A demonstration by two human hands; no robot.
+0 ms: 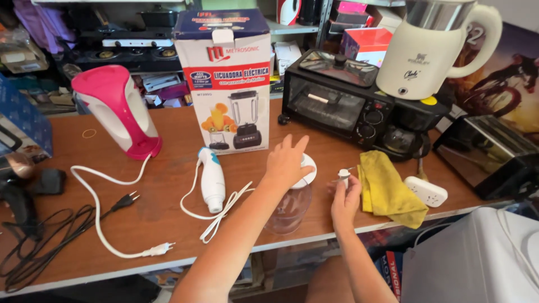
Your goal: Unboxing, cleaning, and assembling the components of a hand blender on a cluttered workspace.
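My left hand (287, 161) presses flat on the white lid (307, 170) of a clear plastic chopper bowl (289, 207) standing near the front of the brown table (168, 219). Just right of the bowl, my right hand (345, 199) pinches a small white part (343, 175) between its fingertips. A white and blue hand blender motor (211, 179) with its white cord lies on the table to the left of the bowl.
A blender box (227, 78) stands behind the bowl, a pink and white kettle (115, 109) to its left. A black toaster oven (342, 101) carries a cream kettle (429, 47). Right of my hands lie a yellow cloth (387, 188) and a white power strip (425, 191). White and black cables lie at left.
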